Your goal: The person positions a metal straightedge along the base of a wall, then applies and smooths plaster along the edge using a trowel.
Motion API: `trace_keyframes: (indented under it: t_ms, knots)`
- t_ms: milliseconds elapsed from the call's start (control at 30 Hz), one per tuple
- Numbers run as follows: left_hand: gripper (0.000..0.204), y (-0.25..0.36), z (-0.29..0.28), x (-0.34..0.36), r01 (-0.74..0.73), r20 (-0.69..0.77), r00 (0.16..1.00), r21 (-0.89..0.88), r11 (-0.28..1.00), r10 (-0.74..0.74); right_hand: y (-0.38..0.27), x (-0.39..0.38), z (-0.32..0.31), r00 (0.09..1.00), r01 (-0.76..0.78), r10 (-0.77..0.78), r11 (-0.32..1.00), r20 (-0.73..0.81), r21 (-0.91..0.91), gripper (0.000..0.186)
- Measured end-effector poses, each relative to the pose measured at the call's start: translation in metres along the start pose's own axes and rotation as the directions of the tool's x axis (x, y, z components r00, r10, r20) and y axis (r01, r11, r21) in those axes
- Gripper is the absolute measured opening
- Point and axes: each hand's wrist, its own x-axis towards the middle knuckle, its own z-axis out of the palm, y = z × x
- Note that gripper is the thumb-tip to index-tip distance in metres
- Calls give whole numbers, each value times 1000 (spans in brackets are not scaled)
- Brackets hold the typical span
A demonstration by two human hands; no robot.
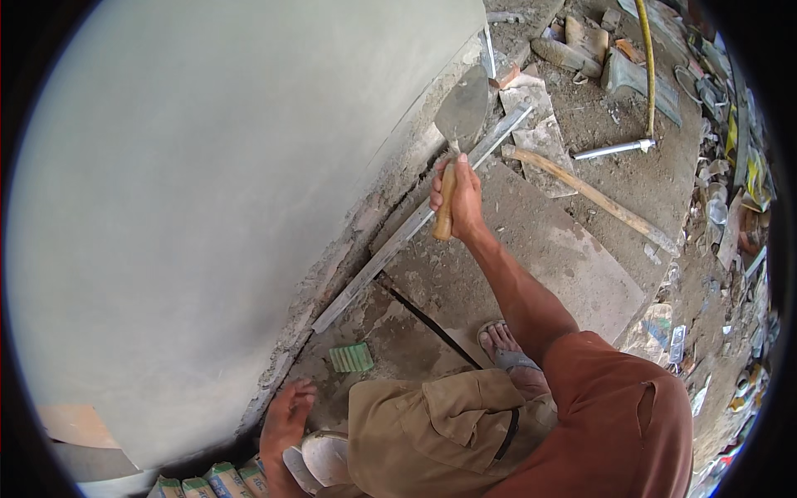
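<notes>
My right hand (466, 199) is closed around the wooden handle of a trowel (463, 106). Its broad grey blade points away from me, beside the bottom edge of a smooth grey plastered wall (207, 183). Under that hand, a long straight metal bar (378, 259) lies along the foot of the wall. My left hand (286, 415) hangs low at the near left, close to the wall's base and my foot. Its fingers are loosely bent and a little apart, with nothing visible in them. A small green ribbed piece (351, 358) lies on the ground between my hands.
A curved wooden stick (594, 195) and a metal pipe (613, 150) joined to a yellow hose (648, 70) lie at the far right. A dark rod (436, 326) stretches toward my leg. Filled bags (226, 479) stand at the near left. Mixed rubbish (721, 207) lines the right side.
</notes>
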Motion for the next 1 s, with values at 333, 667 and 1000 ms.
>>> trace_keyframes:
  t_ms: [333, 667, 1000]
  knots:
    - [36, -19, -2, -21, 59, -79, 994, -207, 977, -77, 7, 24, 30, 998, -42, 44, 998, -44, 46, 41]
    - [40, -26, 1, -17, 88, -77, 992, -145, 986, -100, 5, 26, 41, 998, -46, 48, 998, -47, 35, 41]
    - [39, -18, 3, -9, 95, -43, 994, -71, 993, -98, 3, 30, 41, 995, -64, 63, 998, -75, -10, 41]
